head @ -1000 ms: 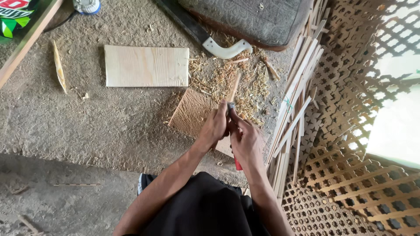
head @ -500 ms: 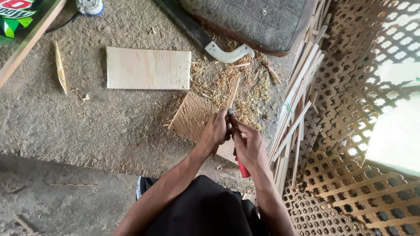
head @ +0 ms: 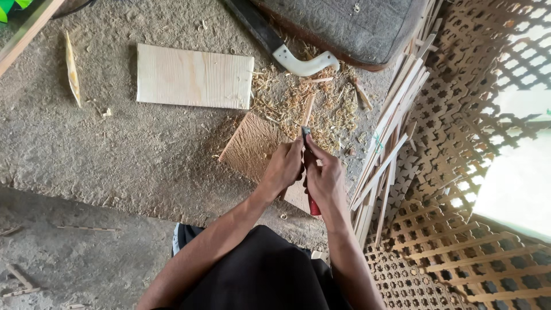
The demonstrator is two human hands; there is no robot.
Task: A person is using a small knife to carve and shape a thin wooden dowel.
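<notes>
Thin wooden stick point(head: 309, 110) (pale, slightly tilted) over shavings; red-handled knife point(head: 310, 178) against its near end

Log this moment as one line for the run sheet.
left hand: grips wooden strip | right hand: holds red-handled knife against strip | under: cardboard piece | around: shavings

1. One package shows: a green packet point(head: 11, 7) at the top left corner of the view, cut off by the frame edge; only a small bright green wedge with a yellow-green patch is visible; its full shape cannot be told.
2. It lies on the ground just beyond a slanting wooden strip point(head: 26, 35); no signs or screens show.
</notes>
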